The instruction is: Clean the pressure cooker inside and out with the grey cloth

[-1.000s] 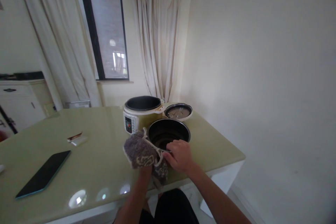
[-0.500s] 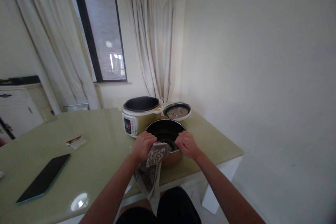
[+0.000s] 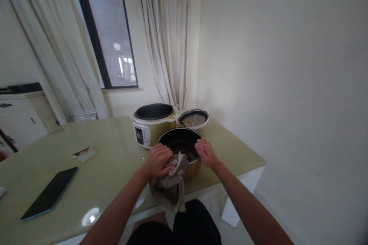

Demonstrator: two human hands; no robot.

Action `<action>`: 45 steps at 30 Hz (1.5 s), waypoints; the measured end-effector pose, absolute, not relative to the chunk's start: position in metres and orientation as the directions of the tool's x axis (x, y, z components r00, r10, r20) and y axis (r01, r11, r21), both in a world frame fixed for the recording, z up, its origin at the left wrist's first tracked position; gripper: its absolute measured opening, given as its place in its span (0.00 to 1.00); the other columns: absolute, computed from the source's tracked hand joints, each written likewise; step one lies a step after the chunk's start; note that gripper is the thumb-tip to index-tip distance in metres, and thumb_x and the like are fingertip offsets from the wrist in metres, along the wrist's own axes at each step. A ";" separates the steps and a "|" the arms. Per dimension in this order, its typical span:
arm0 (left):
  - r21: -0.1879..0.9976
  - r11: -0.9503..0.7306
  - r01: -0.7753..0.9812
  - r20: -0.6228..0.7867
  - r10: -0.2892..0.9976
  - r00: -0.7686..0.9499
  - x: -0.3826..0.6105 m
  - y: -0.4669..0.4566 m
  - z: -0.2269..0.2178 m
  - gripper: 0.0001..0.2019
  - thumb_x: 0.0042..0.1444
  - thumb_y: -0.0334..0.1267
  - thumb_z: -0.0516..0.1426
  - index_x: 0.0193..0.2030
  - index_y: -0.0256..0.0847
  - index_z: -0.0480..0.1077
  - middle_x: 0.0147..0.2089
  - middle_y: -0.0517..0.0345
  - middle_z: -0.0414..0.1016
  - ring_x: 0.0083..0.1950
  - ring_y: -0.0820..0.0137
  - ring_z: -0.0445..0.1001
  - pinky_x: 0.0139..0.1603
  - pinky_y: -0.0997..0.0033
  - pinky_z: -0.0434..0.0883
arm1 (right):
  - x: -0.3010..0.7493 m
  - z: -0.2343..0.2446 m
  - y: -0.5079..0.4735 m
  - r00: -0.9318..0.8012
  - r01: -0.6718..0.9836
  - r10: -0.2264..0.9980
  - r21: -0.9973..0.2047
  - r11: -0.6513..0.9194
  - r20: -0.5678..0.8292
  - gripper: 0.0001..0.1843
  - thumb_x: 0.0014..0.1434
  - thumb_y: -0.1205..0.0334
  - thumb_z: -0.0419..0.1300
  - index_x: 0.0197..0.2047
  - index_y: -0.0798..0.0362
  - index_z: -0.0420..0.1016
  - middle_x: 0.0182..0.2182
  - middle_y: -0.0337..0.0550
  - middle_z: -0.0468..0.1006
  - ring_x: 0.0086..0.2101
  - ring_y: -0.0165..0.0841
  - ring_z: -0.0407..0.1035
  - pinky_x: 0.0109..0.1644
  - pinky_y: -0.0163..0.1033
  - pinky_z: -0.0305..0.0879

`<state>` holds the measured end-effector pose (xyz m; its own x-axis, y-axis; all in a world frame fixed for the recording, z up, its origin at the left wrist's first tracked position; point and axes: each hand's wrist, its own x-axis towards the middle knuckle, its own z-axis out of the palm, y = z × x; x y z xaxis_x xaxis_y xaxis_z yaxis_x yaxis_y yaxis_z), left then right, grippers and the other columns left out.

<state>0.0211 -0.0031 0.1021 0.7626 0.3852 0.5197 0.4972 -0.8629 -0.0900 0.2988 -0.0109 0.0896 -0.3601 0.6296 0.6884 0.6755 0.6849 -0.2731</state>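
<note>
A dark inner pot with a gold outside stands near the front edge of the green table. My left hand is closed on a grey patterned cloth, pressing it against the pot's near left rim; the rest of the cloth hangs over the table edge. My right hand grips the pot's right rim with curled fingers. Just behind the pot sits the rice cooker, its lid swung open to the right.
A dark phone lies at the table's left front. A small packet lies further back on the left. Curtains and a window are behind the table, a white cabinet stands at the left, and a bare wall is close on the right.
The cloth came down from in front of the pot to its near left rim in my left hand. My right hand shifted from the cloth's loop to the pot's right rim.
</note>
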 end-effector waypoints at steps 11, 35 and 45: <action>-0.069 -0.650 0.757 0.615 0.570 0.545 0.070 -0.032 0.084 0.07 0.61 0.41 0.57 0.32 0.44 0.71 0.31 0.48 0.76 0.36 0.57 0.72 0.41 0.55 0.60 | 0.269 0.073 -0.041 -0.266 0.793 0.599 -0.182 0.582 0.756 0.34 0.79 0.54 0.32 0.24 0.49 0.64 0.22 0.42 0.68 0.29 0.36 0.61 0.40 0.46 0.50; -0.122 -0.747 0.654 0.683 0.415 0.602 0.058 -0.040 0.094 0.15 0.71 0.43 0.51 0.32 0.44 0.67 0.30 0.55 0.74 0.33 0.62 0.70 0.39 0.57 0.57 | 0.275 0.073 -0.028 -0.308 0.641 0.390 -0.113 0.759 0.868 0.32 0.79 0.44 0.37 0.25 0.49 0.56 0.20 0.36 0.61 0.28 0.33 0.58 0.44 0.47 0.51; 0.054 -0.804 0.592 0.749 0.425 0.509 0.035 0.002 0.088 0.15 0.67 0.39 0.50 0.26 0.45 0.62 0.25 0.55 0.71 0.30 0.64 0.67 0.37 0.59 0.57 | 0.288 0.079 -0.019 -0.255 0.670 0.411 -0.147 0.728 0.875 0.28 0.79 0.58 0.42 0.24 0.49 0.58 0.20 0.37 0.63 0.28 0.33 0.59 0.43 0.47 0.50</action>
